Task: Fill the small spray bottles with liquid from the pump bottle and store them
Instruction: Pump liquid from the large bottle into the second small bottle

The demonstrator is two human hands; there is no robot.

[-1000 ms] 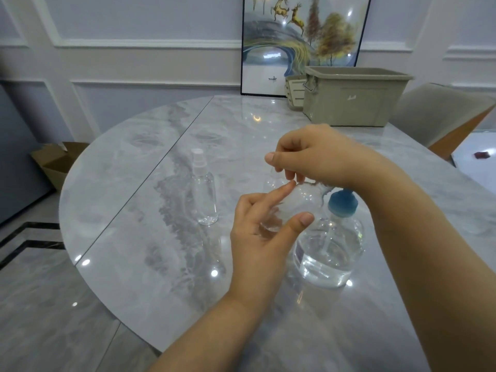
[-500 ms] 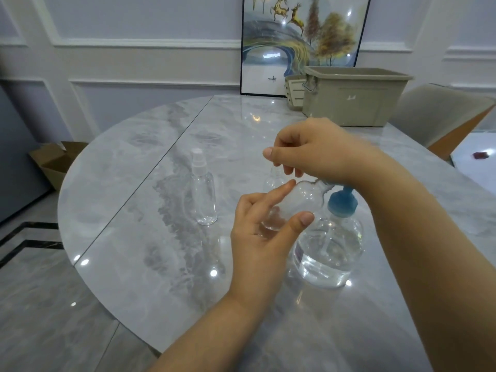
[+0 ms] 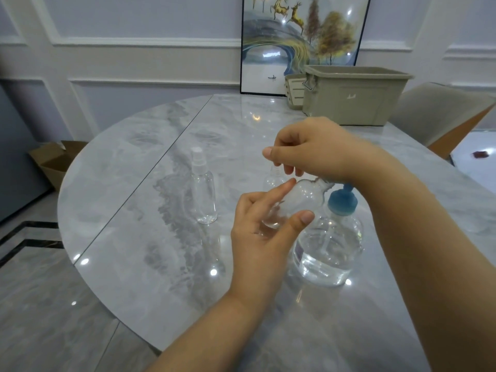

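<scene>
While the left hand point(image 3: 264, 232) keeps a tilted small spray bottle point(image 3: 294, 201) pinched between thumb and fingers, the right hand point(image 3: 311, 151), fingers bunched over its neck, has lifted slightly, which suggests the top is coming off for filling. Just beside stands the blue-capped pump bottle point(image 3: 331, 242); another spray bottle point(image 3: 204, 189) waits leftward on the glossy marble surface point(image 3: 128, 210). Behind are a beige bin point(image 3: 354, 95) and a leaning painting point(image 3: 300, 36).
</scene>
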